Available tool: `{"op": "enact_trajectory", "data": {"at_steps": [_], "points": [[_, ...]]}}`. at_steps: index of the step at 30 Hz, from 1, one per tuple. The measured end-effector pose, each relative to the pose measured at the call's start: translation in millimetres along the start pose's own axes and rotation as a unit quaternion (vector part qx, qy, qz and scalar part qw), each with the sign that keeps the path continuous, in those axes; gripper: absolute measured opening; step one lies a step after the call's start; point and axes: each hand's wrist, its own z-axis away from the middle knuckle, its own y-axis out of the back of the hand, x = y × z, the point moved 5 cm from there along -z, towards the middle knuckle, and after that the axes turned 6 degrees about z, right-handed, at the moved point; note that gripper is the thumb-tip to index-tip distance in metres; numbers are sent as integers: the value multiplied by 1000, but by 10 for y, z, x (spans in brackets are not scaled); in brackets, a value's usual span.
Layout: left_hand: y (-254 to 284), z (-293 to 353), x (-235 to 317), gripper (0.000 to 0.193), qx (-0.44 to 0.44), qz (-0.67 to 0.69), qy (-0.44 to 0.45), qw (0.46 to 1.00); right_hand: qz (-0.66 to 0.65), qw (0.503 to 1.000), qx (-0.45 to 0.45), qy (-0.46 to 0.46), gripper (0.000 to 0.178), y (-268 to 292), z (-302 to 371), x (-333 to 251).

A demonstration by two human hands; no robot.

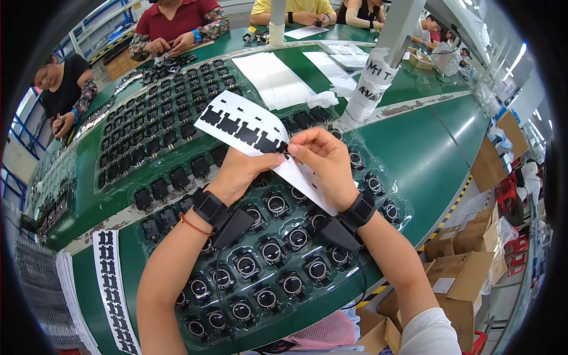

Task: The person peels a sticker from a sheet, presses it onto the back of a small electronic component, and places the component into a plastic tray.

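Observation:
Over the tray, my left hand (239, 171) grips a white backing sheet (219, 127) that carries a row of black die-cut stickers (247, 134). The sheet curves up at its far left and hangs down between my hands. My right hand (328, 165) is closed in a pinch at the sheet's edge, against a small black piece at the end of the row; its fingertips partly hide it. Below my hands lies a clear plastic tray (370, 269) holding rows of small black modules with round glossy faces (271, 252). Farther left in it, other modules (179, 177) show flat black tops.
Another tray of black parts (160, 121) lies beyond. At left are a second sticker strip (112, 290) and a stack of white sheets (74, 302). A wrapped post (370, 86) rises at right, near cardboard boxes (461, 278). Several people sit across the green table (426, 154).

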Motion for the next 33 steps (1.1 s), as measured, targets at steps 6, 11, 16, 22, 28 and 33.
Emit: {"op": "enact_trajectory", "data": {"at_steps": [6,11,16,22,28,33], "points": [[-1,7,2,40,11,1,6,1000,-5,1000,4,-4,11,-11,9,-7],[-4,-5,-14,38,11,-7,8,1000,7,1000,13,8,10,37,-12,27],[20,-12,-26,38,14,-2,8,1000,8,999,39,-19,13,50,-17,66],[21,-26,-33,38,11,-7,14,1000,23,998,45,-24,15,62,-14,79],[8,-24,-20,37,13,-7,9,1000,24,999,36,-9,14,39,-2,36],[43,-37,-31,35,13,-20,6,1000,37,999,30,21,12,20,-6,36]]}}
